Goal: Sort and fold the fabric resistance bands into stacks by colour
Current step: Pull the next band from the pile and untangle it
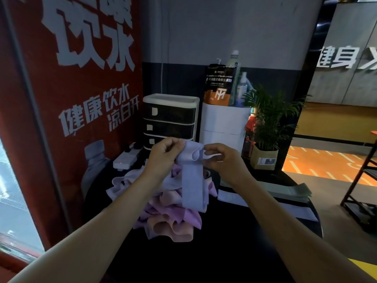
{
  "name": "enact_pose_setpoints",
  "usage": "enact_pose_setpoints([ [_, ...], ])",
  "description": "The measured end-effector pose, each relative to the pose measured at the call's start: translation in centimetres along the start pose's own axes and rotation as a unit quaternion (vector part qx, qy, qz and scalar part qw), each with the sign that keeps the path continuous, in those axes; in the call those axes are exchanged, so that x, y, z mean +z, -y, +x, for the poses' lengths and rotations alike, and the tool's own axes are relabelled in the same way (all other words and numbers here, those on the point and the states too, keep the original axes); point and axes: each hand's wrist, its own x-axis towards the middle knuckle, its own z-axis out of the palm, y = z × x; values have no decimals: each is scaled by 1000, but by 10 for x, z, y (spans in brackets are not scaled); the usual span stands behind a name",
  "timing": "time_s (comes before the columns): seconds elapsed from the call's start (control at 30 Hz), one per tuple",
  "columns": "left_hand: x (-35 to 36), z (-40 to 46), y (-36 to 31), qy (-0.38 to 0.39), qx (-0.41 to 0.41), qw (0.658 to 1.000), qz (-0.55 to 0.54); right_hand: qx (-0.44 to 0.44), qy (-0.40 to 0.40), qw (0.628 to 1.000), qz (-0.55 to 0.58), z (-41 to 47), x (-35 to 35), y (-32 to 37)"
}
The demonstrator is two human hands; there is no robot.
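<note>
Your left hand [165,154] and right hand [221,158] are both raised above the table, each pinching the top edge of one lavender band [192,180] between thumb and curled fingers. The band's upper end is bunched into a small loop between your two hands, and the rest hangs straight down, so its long axis runs vertically toward the pile of bands [163,213] directly below. Both hands sit about level and equally near the band (neither has the clear lead), so the fold likely turns on bringing the hanging tail up to meet the pinched top.

The pile lies loose on the black table [234,252], a tangle of lavender, pink and peach pieces, not yet sorted. Just right of it lie flat pale strips [265,196], possibly folded bands, though you cannot be sure. Behind stand a small drawer unit [170,119], whose contents are hidden, and a potted plant [267,127].
</note>
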Motion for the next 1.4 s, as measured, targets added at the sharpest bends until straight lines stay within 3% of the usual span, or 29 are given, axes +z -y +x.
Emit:
enact_pose_setpoints([
  [0.1, -2, 5, 0, -12, -12, 1000, 3, -83, 9, 995, -46, 9, 11, 2],
  [0.23, -7, 11, -8, -11, -28, 999, -13, -159, -76, 983, -52, 23, 20, 9],
  [0.37, -10, 15, -18, -41, -20, 996, -79, -133, -120, 984, -23, 39, 12, 23],
  [0.47, -7, 12, -21, 7, 34, 998, -48, -124, -144, 981, -30, 47, 8, 30],
  [0.57, 2, 12, -26, 35, 74, 997, 10, -146, -113, 982, -23, 43, 12, 37],
  [0.67, 6, 13, -32, 52, 73, 996, -1, -169, -65, 983, 15, 36, 12, 43],
  [0.87, 8, 17, -37, 13, 93, 996, -8, -176, 15, 984, 11, 27, 2, 40],
  [1.07, 11, 19, -37, 50, 71, 996, 0, -160, -13, 987, 17, 29, -3, 40],
  [1.23, 12, 17, -40, 79, 98, 991, 42, -133, -42, 990, 31, 30, -4, 40],
  [1.4, 10, 17, -38, 86, 56, 994, 23, -92, -30, 994, 47, 31, -6, 42],
])
